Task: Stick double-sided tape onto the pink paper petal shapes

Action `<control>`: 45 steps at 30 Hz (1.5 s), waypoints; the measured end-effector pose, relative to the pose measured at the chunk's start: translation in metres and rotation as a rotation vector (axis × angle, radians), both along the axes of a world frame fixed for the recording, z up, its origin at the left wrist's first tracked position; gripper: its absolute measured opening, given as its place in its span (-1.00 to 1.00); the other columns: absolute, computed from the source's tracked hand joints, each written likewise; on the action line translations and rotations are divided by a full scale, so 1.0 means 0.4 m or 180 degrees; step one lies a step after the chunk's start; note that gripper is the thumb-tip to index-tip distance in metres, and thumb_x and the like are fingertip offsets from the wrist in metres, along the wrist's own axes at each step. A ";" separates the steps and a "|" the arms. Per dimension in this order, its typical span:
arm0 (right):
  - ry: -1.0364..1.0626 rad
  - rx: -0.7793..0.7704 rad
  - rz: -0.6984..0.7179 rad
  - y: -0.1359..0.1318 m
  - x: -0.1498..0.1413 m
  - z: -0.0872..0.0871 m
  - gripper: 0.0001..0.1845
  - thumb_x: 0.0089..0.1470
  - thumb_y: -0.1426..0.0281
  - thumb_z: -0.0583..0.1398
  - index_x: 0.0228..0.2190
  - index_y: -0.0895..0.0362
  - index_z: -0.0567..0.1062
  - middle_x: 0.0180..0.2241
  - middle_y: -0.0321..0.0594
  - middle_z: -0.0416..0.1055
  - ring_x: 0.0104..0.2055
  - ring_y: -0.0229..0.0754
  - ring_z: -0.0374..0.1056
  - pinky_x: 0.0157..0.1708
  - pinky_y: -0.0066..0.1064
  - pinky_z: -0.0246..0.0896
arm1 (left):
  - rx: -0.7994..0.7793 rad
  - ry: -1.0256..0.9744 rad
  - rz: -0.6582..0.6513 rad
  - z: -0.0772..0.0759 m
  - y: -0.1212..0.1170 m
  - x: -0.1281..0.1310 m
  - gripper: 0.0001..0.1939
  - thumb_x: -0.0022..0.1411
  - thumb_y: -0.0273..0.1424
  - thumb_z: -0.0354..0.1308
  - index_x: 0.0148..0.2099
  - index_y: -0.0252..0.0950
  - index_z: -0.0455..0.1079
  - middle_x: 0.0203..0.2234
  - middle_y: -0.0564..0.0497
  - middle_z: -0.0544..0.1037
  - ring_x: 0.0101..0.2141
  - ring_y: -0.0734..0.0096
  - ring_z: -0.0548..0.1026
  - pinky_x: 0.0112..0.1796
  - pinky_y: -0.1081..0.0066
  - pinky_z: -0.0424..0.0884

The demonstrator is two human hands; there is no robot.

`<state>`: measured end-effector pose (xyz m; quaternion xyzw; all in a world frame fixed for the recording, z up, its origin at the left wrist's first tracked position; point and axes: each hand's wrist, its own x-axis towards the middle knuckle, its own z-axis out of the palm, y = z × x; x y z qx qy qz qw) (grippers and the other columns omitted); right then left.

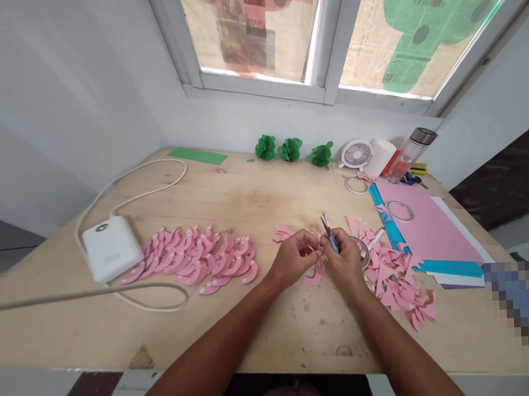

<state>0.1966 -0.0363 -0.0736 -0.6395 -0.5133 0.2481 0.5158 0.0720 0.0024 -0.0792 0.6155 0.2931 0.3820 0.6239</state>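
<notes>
Near the middle of the wooden table (246,193), my left hand (294,257) is closed, pinching a small pink paper piece (316,242) mostly hidden by the fingers. My right hand (345,260) grips a pair of scissors (329,233), blades pointing up and away from me; its fingertips meet those of the left hand at the paper. Just below the hands lies a curved pink paper strip (313,276). More pink pieces (284,233) sit just beyond my left hand. Partly behind my right hand is a roll of tape (362,251).
Many curved pink strips (201,257) spread left of my hands, beside a white power bank (111,247) with a cable. Pink scraps (399,279) heap at right, near pink sheets (434,218). Green paper flowers (290,150), a fan (357,154) and a bottle (408,155) stand at the back.
</notes>
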 end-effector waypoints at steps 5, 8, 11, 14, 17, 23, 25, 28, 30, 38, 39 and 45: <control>0.0025 0.0008 0.0006 -0.001 0.001 0.001 -0.80 -0.02 0.27 0.11 -0.46 0.16 0.36 -0.58 -0.36 0.22 -0.53 -0.31 0.13 -0.56 -0.51 0.02 | -0.0064 -0.0057 -0.0020 0.003 -0.001 0.000 -0.87 0.00 -0.46 0.15 -0.36 -0.33 0.24 -0.54 0.07 0.45 -0.53 0.51 0.44 -0.50 0.52 0.34; 0.0042 0.0014 0.0023 -0.001 0.002 0.001 -0.80 -0.02 0.27 0.11 -0.46 0.16 0.37 -0.57 -0.36 0.24 -0.53 -0.31 0.14 -0.55 -0.51 0.03 | -0.0111 -0.0102 -0.0091 0.005 -0.003 0.000 -0.88 0.03 -0.44 0.13 -0.35 -0.33 0.24 -0.55 0.07 0.45 -0.55 0.52 0.44 -0.52 0.52 0.34; 0.0051 -0.0014 0.0005 0.000 0.004 0.000 -0.80 -0.03 0.26 0.12 -0.45 0.16 0.37 -0.56 -0.36 0.25 -0.54 -0.31 0.14 -0.54 -0.50 0.04 | -0.0194 -0.0143 -0.0094 0.005 -0.003 0.000 -0.86 0.04 -0.41 0.13 -0.34 -0.33 0.25 -0.56 0.08 0.45 -0.58 0.53 0.42 -0.55 0.52 0.34; 0.0047 -0.0011 -0.0048 0.002 0.007 0.000 -0.79 -0.04 0.25 0.12 -0.46 0.16 0.36 -0.58 -0.37 0.23 -0.55 -0.32 0.13 -0.56 -0.50 0.02 | -0.0226 -0.0208 0.0031 0.005 -0.001 0.001 -0.83 0.00 -0.41 0.17 -0.35 -0.34 0.25 -0.53 0.07 0.45 -0.57 0.56 0.41 -0.53 0.52 0.35; 0.0013 -0.0007 -0.0051 0.002 0.008 0.001 -0.79 -0.05 0.25 0.12 -0.46 0.16 0.36 -0.59 -0.38 0.22 -0.56 -0.32 0.12 -0.57 -0.50 0.01 | -0.0256 -0.0213 0.0099 0.007 0.001 0.001 -0.83 -0.02 -0.43 0.17 -0.36 -0.34 0.25 -0.53 0.07 0.45 -0.57 0.56 0.41 -0.54 0.53 0.35; -0.0146 0.0072 -0.0217 -0.004 0.001 0.019 -0.80 -0.04 0.26 0.12 -0.49 0.15 0.36 -0.62 -0.38 0.21 -0.60 -0.33 0.08 -0.61 -0.52 -0.04 | -0.0245 -0.0100 0.0126 0.009 0.003 -0.004 -0.85 0.00 -0.44 0.15 -0.35 -0.33 0.24 -0.56 0.09 0.42 -0.59 0.59 0.37 -0.57 0.57 0.30; -0.0247 0.0103 -0.0288 -0.011 -0.003 0.034 -0.81 -0.03 0.27 0.11 -0.48 0.15 0.37 -0.62 -0.38 0.21 -0.61 -0.34 0.06 -0.62 -0.52 -0.08 | -0.0200 -0.0069 0.0152 0.007 0.004 -0.005 -0.85 0.01 -0.43 0.16 -0.35 -0.33 0.24 -0.57 0.09 0.41 -0.59 0.59 0.37 -0.57 0.57 0.29; -0.0356 0.0123 -0.0253 -0.022 -0.007 0.055 -0.80 -0.01 0.27 0.09 -0.47 0.15 0.38 -0.64 -0.38 0.20 -0.63 -0.35 0.02 -0.64 -0.51 -0.11 | -0.0179 -0.0068 0.0171 0.005 0.006 -0.005 -0.85 0.01 -0.43 0.16 -0.35 -0.33 0.25 -0.56 0.08 0.41 -0.58 0.58 0.37 -0.57 0.57 0.29; -0.0444 0.0144 -0.0238 -0.026 -0.008 0.061 -0.80 -0.01 0.27 0.09 -0.48 0.15 0.38 -0.65 -0.38 0.20 -0.63 -0.35 0.02 -0.64 -0.51 -0.11 | -0.0180 -0.0093 0.0194 0.005 0.006 -0.005 -0.85 0.01 -0.43 0.16 -0.35 -0.34 0.25 -0.54 0.07 0.42 -0.56 0.57 0.38 -0.55 0.56 0.30; -0.0487 0.0137 -0.0242 -0.014 -0.001 0.028 -0.81 -0.02 0.27 0.10 -0.47 0.15 0.39 -0.63 -0.37 0.24 -0.61 -0.33 0.08 -0.61 -0.51 -0.04 | -0.0221 -0.0171 0.0247 0.012 0.005 -0.005 -0.89 -0.03 -0.54 0.09 -0.38 -0.32 0.24 -0.51 0.04 0.45 -0.50 0.51 0.43 -0.48 0.51 0.35; -0.0462 0.0121 -0.0235 -0.012 0.000 0.024 -0.81 -0.03 0.27 0.10 -0.47 0.15 0.39 -0.62 -0.37 0.25 -0.61 -0.33 0.09 -0.61 -0.51 -0.04 | -0.0212 -0.0163 0.0267 0.012 0.005 -0.005 -0.89 -0.03 -0.55 0.07 -0.38 -0.32 0.23 -0.51 0.04 0.45 -0.50 0.52 0.43 -0.48 0.52 0.34; -0.0293 0.0053 -0.0142 -0.010 0.001 0.015 -0.80 -0.04 0.27 0.11 -0.46 0.15 0.40 -0.61 -0.35 0.27 -0.58 -0.31 0.12 -0.60 -0.51 0.00 | -0.0292 -0.0153 0.0372 0.010 0.009 -0.006 -0.84 -0.06 -0.57 0.03 -0.35 -0.31 0.19 -0.59 0.12 0.40 -0.62 0.62 0.34 -0.59 0.60 0.22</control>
